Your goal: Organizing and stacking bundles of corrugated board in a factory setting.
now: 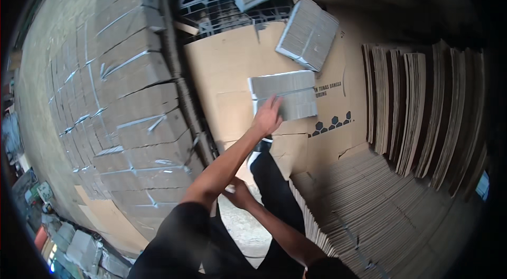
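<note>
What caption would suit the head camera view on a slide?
Left hand at a grey, rectangular, strapped cardboard bundle on a flat brown cardboard sheet; right hand farther back.

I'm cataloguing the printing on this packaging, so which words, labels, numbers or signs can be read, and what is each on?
Flat cardboard sheet: two short lines of dark capital letters, running up to the strapped bundle at the left hand; I won't copy their wording.
Same sheet, below them: dark hexagons, no words.
Same sheet, upper right: a small dark mark, too small to read.
Strapped stacks at left: no readable text.
</note>
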`<control>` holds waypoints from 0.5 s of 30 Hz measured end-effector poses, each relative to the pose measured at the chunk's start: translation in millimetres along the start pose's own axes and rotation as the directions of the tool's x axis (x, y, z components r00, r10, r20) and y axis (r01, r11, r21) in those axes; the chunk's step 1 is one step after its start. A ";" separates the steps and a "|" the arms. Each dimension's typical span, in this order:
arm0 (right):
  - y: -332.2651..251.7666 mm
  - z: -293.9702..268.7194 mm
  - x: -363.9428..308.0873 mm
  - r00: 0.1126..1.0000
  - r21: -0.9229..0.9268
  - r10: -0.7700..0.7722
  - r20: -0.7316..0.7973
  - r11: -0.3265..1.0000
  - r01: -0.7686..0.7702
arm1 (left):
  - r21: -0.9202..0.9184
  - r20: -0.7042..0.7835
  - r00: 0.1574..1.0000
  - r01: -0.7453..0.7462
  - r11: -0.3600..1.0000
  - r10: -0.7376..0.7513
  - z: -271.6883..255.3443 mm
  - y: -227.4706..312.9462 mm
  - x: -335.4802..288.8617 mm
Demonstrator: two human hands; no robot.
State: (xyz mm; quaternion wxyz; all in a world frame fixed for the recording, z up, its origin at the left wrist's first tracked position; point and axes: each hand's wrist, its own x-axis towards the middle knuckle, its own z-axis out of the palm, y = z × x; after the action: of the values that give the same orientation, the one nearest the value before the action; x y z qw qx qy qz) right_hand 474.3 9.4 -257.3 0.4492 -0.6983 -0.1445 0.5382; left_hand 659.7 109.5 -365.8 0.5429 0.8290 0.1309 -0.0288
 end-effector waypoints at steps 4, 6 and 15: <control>46.3 -115.6 -51.1 0.909 0.131 0.221 -0.354 0.974 -0.186 | 0.587 -0.041 0.994 0.102 0.803 -0.097 113.6 -13.5 77.7; 66.9 -141.4 -68.5 0.832 0.148 0.360 -0.423 0.933 -0.328 | 0.656 -0.136 0.965 0.259 0.709 -0.226 150.3 -9.9 80.5; 72.1 -134.6 -90.4 0.827 0.614 0.513 -0.228 0.735 -0.288 | 0.695 0.080 0.879 0.289 0.659 -0.470 125.7 22.0 119.0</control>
State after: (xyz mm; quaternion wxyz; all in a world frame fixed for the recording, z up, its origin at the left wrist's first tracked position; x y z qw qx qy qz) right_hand 538.4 -156.1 -255.3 0.5214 -0.6426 0.2654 0.4947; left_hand 791.7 9.2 -420.2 0.2055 0.9093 0.2132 -0.2925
